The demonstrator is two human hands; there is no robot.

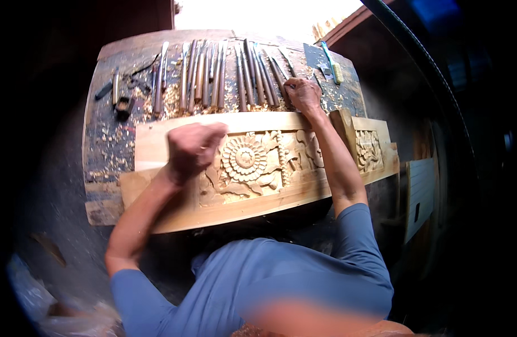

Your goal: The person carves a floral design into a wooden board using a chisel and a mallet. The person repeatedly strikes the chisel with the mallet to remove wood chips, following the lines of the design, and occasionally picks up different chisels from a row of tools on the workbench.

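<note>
Head view, from the left: crumpled clear plastic point(73, 321) lies low at the edge, and the table point(104, 212) bears scattered wood shavings point(171, 95) and a small dark block point(123, 106). Long chisels point(207, 78) with mostly brown handles line its far side, beyond the work. Farther right come a brush-like tool point(337, 73) with a yellowish head and, beside the table, a pale slatted board point(420, 194). A wooden block point(344, 133) sits across the carved panel point(245, 159), hiding a strip of it.

That panel lies along the near side of the table, light and unpainted. Its relief runs from a round flower with layered petals and broad leaves, past a twisted upright bar, to more foliage at the right.

The left hand point(194, 147) is curled above the panel's left part, blurred; whether it grips anything cannot be told. The right forearm crosses the panel, covering some carving, and the right hand point(304, 92) bends its fingers beside the rightmost chisels; its hold cannot be told either.
</note>
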